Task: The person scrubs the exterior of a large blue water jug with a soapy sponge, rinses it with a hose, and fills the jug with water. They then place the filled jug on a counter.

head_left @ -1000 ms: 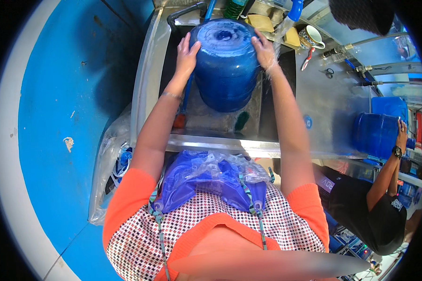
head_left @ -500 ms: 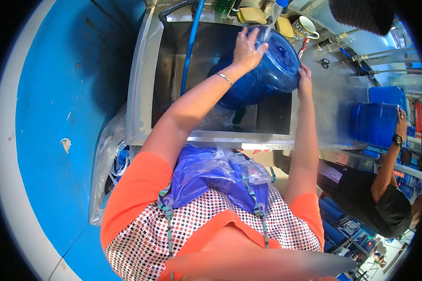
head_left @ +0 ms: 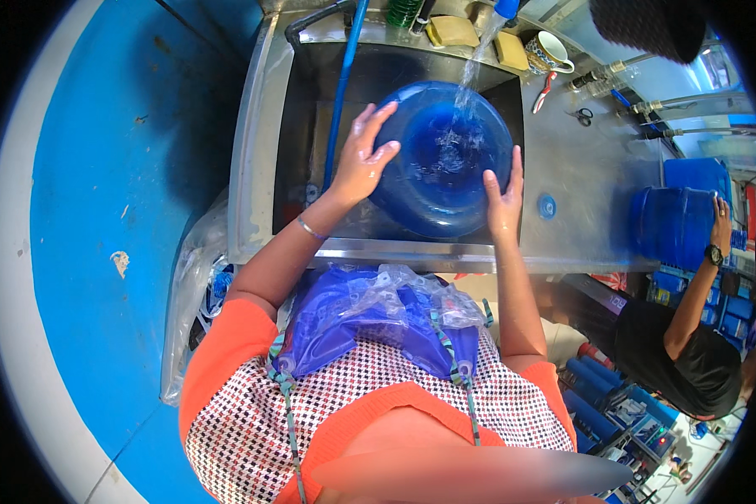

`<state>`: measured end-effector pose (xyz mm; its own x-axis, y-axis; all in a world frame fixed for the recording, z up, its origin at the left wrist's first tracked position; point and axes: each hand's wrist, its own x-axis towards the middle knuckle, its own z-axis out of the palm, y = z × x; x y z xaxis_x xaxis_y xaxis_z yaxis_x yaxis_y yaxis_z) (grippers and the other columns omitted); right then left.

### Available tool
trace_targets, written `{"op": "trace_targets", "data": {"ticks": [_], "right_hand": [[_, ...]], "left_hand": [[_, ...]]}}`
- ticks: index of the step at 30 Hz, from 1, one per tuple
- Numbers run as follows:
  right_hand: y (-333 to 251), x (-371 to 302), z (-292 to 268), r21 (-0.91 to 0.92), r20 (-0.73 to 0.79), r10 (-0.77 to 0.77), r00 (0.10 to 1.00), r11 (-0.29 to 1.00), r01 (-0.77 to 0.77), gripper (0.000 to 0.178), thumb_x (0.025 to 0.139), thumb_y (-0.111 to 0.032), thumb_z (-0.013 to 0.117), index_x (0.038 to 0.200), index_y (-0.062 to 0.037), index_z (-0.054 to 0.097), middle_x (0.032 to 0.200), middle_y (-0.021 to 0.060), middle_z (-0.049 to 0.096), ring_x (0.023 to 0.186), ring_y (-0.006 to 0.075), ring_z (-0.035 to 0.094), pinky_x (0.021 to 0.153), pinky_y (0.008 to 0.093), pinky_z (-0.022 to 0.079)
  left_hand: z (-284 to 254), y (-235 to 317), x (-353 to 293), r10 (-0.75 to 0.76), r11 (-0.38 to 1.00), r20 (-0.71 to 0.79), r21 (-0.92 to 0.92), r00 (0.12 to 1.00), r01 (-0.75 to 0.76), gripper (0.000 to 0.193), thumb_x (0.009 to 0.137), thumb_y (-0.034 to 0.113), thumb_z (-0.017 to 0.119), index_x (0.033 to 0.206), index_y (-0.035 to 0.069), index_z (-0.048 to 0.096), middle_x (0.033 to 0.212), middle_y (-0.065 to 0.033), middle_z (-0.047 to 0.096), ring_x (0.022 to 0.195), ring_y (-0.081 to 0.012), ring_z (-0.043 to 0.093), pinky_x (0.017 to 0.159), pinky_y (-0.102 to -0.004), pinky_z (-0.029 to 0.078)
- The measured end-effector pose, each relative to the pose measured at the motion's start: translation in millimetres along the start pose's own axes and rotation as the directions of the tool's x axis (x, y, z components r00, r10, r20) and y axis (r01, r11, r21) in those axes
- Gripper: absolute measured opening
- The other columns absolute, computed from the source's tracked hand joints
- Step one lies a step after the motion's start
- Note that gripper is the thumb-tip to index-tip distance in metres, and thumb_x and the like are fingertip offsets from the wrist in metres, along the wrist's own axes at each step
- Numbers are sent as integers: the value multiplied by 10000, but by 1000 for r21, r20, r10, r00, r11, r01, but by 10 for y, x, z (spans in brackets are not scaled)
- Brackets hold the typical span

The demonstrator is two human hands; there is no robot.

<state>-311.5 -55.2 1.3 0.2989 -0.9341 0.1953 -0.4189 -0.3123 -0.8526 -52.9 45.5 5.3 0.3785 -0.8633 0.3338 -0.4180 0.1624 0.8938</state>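
Observation:
A large translucent blue water jug [head_left: 433,202] stands in the metal sink [head_left: 252,168], its round base turned up toward me. Water pours from a blue-ended tap [head_left: 506,8] onto that base and splashes in its hollow. My left hand [head_left: 365,160] grips the jug's left side with wet fingers, the thumb apart from the others. On the right side my right hand [head_left: 506,202] holds it, fingers along the wall. The jug's neck is hidden below.
Behind the sink lie yellow sponges [head_left: 454,32], a patterned mug [head_left: 548,52] and scissors [head_left: 583,116]. A small blue cap [head_left: 547,207] rests on the counter. A blue pole [head_left: 342,101] leans in the sink. At right, another person's hand [head_left: 721,220] touches a blue jug [head_left: 676,223].
The jug has swung from tilted at the back right to base-up nearer me. My left hand has moved from its top to its left side; my right hand has come lower and nearer.

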Motion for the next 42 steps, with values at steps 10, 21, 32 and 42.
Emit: {"op": "trace_targets", "data": {"ticks": [10, 21, 32, 42], "right_hand": [[-163, 785, 459, 74, 23, 20, 1000, 997, -22, 642, 853, -347, 703, 1420, -162, 467, 1255, 240, 539, 1161, 342, 549, 1016, 394, 404], [121, 694, 300, 107, -22, 62, 998, 992, -59, 648, 853, -348, 703, 1429, -180, 457, 1283, 226, 543, 1172, 318, 555, 1016, 389, 406], [-502, 268, 811, -87, -19, -152, 988, 985, 150, 738, 849, -374, 701, 1474, -176, 360, 1316, 300, 403, 1198, 425, 485, 1024, 439, 389], [-439, 545, 85, 554, 137, 320, 938, 760, -340, 710, 919, -168, 623, 1504, -61, 235, 1370, 183, 482, 1191, 239, 524, 1001, 341, 447]], "left_hand": [[-64, -394, 442, -164, 982, -287, 38, 944, 183, 621, 827, 298, 741, 1370, 92, 521, 1335, -178, 518, 1247, -276, 496, 1062, -368, 368], [118, -278, 430, -40, 993, -288, 96, 957, 70, 620, 811, 341, 752, 1350, 111, 548, 1363, -185, 500, 1289, -316, 462, 1076, -393, 355], [-589, -716, 223, -288, 850, -104, -486, 952, 204, 563, 837, 181, 723, 1353, 61, 531, 1294, -129, 561, 1149, -205, 565, 999, -326, 439], [158, 196, 165, -213, 965, -158, 124, 964, 233, 658, 869, 268, 685, 1432, 67, 410, 1415, -210, 431, 1364, -314, 367, 1124, -402, 279]]}}
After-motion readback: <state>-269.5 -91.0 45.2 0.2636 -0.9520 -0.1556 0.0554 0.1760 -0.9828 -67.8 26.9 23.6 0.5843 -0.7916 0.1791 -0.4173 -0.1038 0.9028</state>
